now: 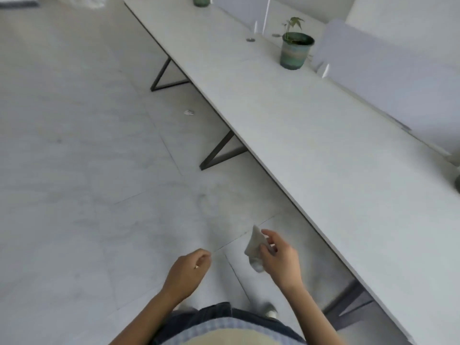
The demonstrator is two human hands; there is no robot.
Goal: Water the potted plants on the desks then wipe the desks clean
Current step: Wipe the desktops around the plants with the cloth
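A long white desk (311, 135) runs from the far left to the near right. On it stands a green striped pot with a small seedling (295, 50). A second green pot (201, 0) shows at the top edge. My right hand (280, 260) pinches a folded white cloth (254, 242) over the floor, short of the desk's front edge. My left hand (190, 271) hangs beside it with loosely curled fingers, holding nothing. No watering can is in view.
Grey divider panels (388, 70) stand along the desk's back. Dark triangular desk legs (219, 153) reach onto the pale tiled floor. A small scrap (188, 112) lies on the floor. A dark object (457, 181) peeks in at the right edge.
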